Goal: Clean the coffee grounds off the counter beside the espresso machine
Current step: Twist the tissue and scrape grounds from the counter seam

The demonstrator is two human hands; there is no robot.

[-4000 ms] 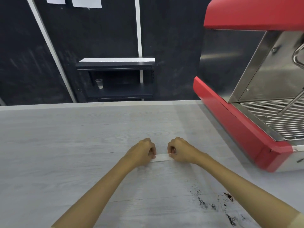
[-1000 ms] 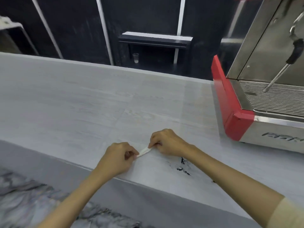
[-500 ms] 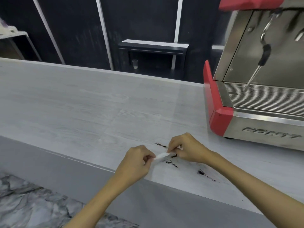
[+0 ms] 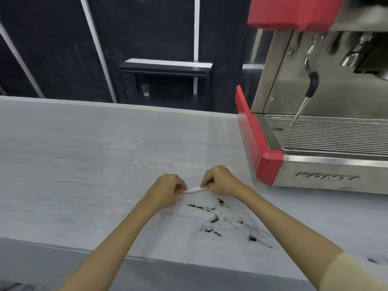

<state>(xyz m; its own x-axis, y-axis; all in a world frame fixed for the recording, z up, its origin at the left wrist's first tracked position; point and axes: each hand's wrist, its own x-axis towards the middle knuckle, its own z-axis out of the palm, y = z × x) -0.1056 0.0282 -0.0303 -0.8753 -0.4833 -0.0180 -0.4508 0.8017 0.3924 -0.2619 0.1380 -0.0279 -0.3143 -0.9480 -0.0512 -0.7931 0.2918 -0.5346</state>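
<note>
**Both hands pinching a white strip above the grounds**

Your left hand (image 4: 165,191) and right hand (image 4: 220,182) sit close together over the pale wood-grain counter (image 4: 73,164), knuckles up, fingers curled. Each pinches one end of a small white strip (image 4: 194,190), likely a twisted wipe or tissue; what it is made of is hard to tell. The strip spans the short gap between the two hands, sagging slightly.

The coffee grounds (image 4: 216,221) lie on the counter just nearer to you than the hands, partly between your forearms: dark streaks and specks in a rough scatter, with a denser clump toward your right arm. The strip is just beyond the top streak; whether it touches the counter is unclear.

The espresso machine (image 4: 315,143), red and steel, stands to your right, near the right hand but apart from it. Its steam wand (image 4: 304,97) hangs over the drip grate (image 4: 336,133).

Behind the counter, a dark shelf (image 4: 165,68) holds a small clear cup (image 4: 145,89).
</note>
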